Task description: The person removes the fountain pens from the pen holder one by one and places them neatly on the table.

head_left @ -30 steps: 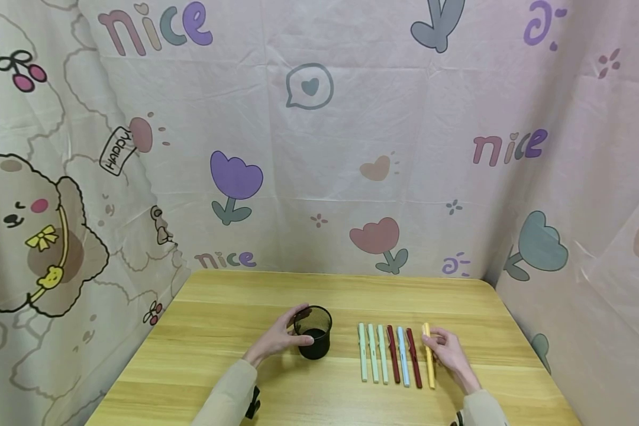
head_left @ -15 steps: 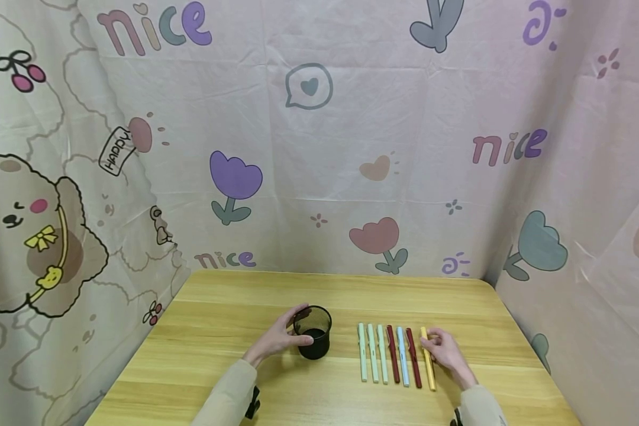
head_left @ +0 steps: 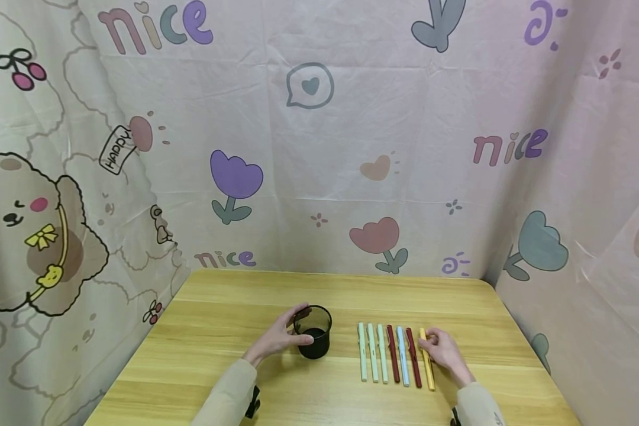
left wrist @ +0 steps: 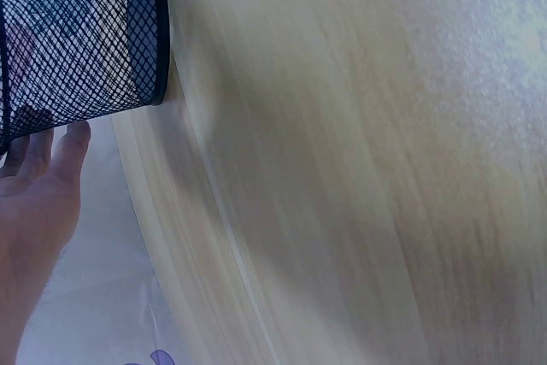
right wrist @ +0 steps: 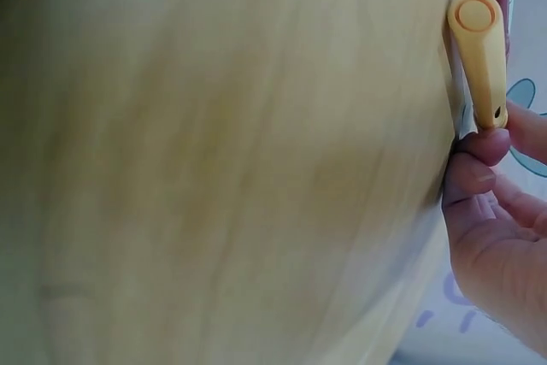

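My left hand [head_left: 278,340] holds a black mesh pen holder [head_left: 315,346] from its left side, thumb in front and fingers behind. The holder stands upright on the table, and its mesh wall [left wrist: 81,44] shows close up in the left wrist view. At the right end of a row of pens, my right hand [head_left: 444,349] pinches a yellow pen [head_left: 429,371] near its upper part. In the right wrist view that pen's round end [right wrist: 475,14] points toward the camera, with thumb and fingers [right wrist: 483,147] on it. The pen lies at a slight slant, close to the table.
Left of the yellow pen lie a dark red pen [head_left: 414,361], a light blue pen [head_left: 403,358], another dark red pen [head_left: 393,355] and several pale green pens [head_left: 374,354]. They sit side by side on the wooden table [head_left: 218,302]. A printed curtain [head_left: 319,154] hangs behind.
My right hand has shifted slightly left with the yellow pen, whose upper end now sits nearer the dark red pen. The left hand and pen holder look unmoved.
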`<control>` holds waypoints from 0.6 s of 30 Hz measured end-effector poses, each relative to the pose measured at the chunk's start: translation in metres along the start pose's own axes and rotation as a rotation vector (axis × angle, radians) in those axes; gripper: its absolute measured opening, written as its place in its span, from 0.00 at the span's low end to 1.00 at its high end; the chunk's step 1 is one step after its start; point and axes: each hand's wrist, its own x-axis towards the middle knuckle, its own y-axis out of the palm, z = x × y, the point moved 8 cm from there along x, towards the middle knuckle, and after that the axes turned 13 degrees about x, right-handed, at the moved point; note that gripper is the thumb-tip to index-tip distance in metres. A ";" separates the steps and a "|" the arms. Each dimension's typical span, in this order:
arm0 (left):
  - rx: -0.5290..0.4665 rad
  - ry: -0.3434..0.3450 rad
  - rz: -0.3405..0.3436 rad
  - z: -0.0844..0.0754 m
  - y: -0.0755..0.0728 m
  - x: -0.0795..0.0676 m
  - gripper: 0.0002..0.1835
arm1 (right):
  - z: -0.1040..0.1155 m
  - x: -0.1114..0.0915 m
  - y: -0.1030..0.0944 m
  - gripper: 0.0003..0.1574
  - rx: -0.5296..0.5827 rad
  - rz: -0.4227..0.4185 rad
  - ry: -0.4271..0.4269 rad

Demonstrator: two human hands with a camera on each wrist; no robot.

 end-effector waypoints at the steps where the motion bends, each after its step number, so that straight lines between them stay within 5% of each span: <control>1: 0.003 -0.003 -0.002 0.000 0.000 0.000 0.49 | 0.001 0.000 0.000 0.19 -0.012 0.001 -0.006; 18: 0.009 -0.002 -0.004 0.000 -0.001 0.001 0.49 | 0.004 0.003 0.003 0.21 -0.109 0.012 -0.003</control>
